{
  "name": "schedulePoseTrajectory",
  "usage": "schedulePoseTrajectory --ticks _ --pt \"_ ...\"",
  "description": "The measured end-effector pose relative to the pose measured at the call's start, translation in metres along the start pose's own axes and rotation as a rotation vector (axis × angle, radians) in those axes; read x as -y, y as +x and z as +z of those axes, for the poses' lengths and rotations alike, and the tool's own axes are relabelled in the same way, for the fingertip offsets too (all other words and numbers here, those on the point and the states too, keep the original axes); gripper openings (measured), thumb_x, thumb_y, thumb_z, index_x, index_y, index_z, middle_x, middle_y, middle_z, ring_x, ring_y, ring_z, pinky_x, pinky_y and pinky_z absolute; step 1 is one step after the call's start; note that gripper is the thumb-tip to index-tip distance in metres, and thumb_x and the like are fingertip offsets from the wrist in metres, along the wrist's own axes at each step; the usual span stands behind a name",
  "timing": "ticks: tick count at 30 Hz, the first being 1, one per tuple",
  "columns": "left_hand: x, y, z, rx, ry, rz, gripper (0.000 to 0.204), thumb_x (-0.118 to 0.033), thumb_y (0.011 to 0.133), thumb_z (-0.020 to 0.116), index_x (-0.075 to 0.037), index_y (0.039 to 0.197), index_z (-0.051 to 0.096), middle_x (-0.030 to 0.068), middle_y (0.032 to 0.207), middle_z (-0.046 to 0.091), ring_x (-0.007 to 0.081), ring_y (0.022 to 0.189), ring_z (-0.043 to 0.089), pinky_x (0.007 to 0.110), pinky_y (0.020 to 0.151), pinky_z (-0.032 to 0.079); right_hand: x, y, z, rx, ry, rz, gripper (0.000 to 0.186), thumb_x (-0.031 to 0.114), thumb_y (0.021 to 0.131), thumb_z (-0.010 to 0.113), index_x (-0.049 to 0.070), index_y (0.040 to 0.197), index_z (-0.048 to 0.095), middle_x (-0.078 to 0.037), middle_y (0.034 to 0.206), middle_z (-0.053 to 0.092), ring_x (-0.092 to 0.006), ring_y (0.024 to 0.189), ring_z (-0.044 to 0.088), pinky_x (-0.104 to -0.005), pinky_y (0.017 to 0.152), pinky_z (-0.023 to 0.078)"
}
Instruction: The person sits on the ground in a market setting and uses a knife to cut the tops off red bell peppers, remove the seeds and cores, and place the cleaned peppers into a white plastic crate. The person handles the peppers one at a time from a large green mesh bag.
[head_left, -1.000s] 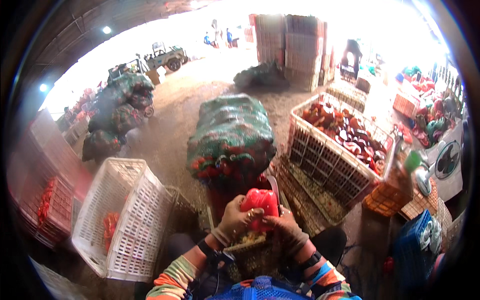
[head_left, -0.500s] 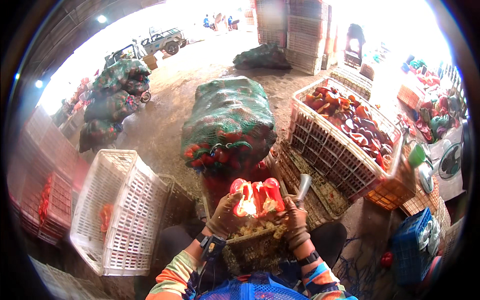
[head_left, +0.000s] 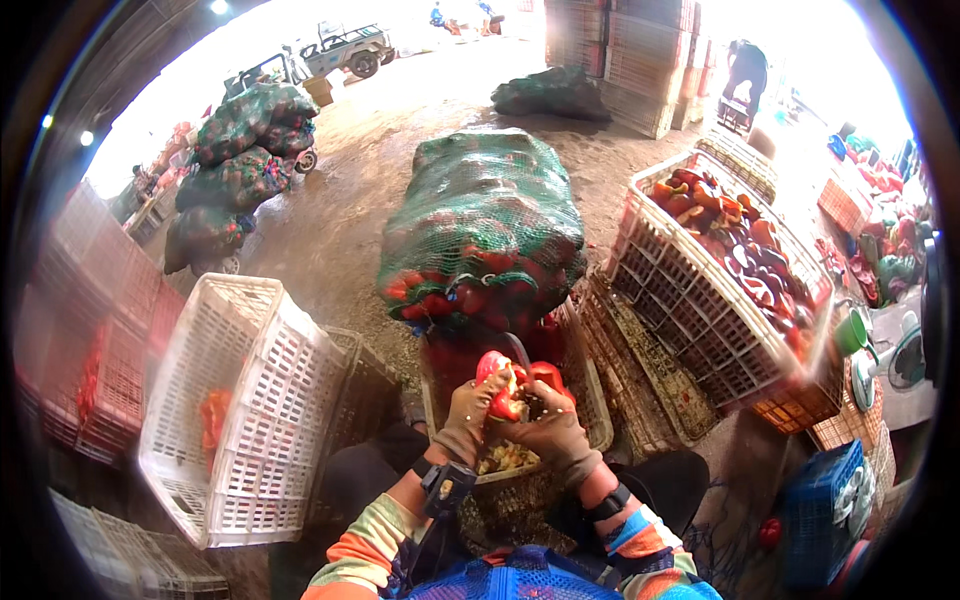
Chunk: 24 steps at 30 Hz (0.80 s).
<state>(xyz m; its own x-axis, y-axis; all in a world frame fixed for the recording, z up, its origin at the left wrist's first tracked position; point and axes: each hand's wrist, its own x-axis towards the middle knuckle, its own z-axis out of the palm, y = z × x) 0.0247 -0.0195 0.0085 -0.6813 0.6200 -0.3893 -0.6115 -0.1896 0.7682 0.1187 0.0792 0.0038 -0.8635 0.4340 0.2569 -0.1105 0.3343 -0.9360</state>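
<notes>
My gloved left hand is closed around a cut-open red bell pepper, whose pale inside shows in part. Beside it, my gloved right hand is closed on a knife, its thin curved blade rising past the pepper; the handle is hidden in the glove. Both hands are above a crate between my knees, with yellowish pepper cores at its near end. At its far end rests a green mesh sack full of red peppers.
A white crate stands tilted at my left with a few red pieces inside. To the right, another white crate is heaped with cut red peppers. A blue crate sits at the lower right. Farther off are filled sacks and stacked crates.
The pepper's halves, spread apart before, are now closer together and turned. My right hand has come inward, and the blade has swung from pointing up at the right to beside the pepper.
</notes>
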Motion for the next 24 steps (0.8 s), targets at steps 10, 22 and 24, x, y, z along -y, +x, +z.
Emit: schedulePoseTrajectory --ticks 10,22,24 --pt "-0.027 0.011 -0.043 0.021 0.122 0.196 0.032 -0.021 0.083 0.065 0.002 0.105 0.06 0.0078 0.096 0.064 0.0154 0.085 0.064 0.03 0.073 0.054 -0.016 -0.009 -0.043 0.069 0.022 0.466 0.039 0.012 0.07 0.077 0.002 0.104 0.061 -0.002 0.09 0.062 -0.0102 0.082 0.057 -0.0256 0.07 0.049" --pt "-0.08 -0.04 -0.007 0.327 -0.087 -0.027 0.045 -0.026 0.083 0.065 -0.002 0.118 0.049 0.0084 0.11 0.058 0.0182 0.098 0.059 0.032 0.083 0.05 0.006 0.02 -0.024 0.231 -0.448 -0.214 0.042 0.016 0.064 0.079 0.007 0.1 0.061 -0.009 0.091 0.063 -0.0192 0.086 0.062 -0.0316 0.074 0.049" --pt "-0.079 -0.044 -0.008 0.373 -0.173 -0.04 0.045 -0.026 0.083 0.065 -0.002 0.119 0.049 0.0085 0.111 0.058 0.0192 0.099 0.059 0.033 0.085 0.049 0.008 0.013 -0.025 0.192 -0.208 -0.143 0.035 0.013 0.064 0.078 0.005 0.092 0.059 -0.008 0.083 0.061 -0.0183 0.081 0.062 -0.0317 0.069 0.049"
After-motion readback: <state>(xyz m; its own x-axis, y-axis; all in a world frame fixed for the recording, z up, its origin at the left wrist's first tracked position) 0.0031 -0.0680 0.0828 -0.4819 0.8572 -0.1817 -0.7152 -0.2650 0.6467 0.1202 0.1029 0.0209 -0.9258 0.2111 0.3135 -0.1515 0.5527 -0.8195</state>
